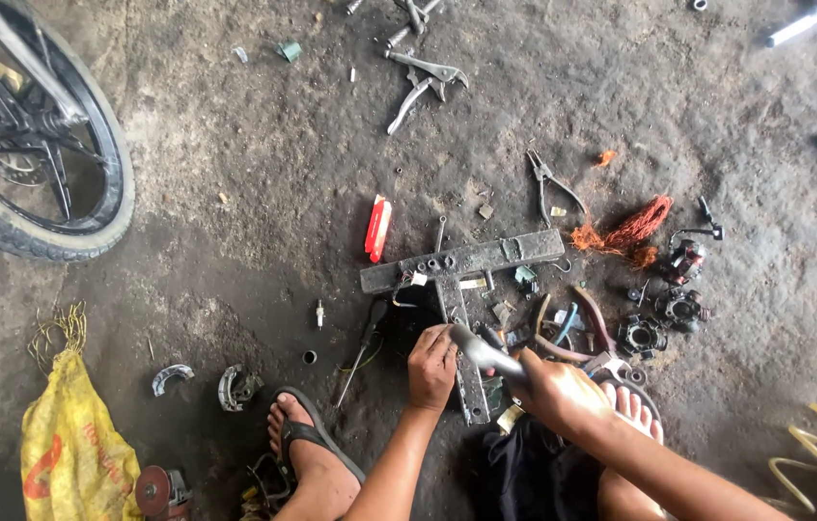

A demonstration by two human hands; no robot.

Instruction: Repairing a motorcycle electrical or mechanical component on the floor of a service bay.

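My left hand (432, 365) presses down on a small part against a T-shaped metal bar (466, 262) lying on the dirty concrete floor. My right hand (560, 394) grips the handle of a hammer (485, 351), whose head sits next to my left fingers over the bar's stem. Both my feet in flip-flops (310, 439) frame the bar.
A motorcycle wheel (37, 145) stands at the top left. A yellow sack (70, 444) lies at the bottom left. Locking pliers (423, 82), other pliers (548, 183), a red lighter (378, 228), copper wire (630, 232) and stator parts (664, 314) are scattered around.
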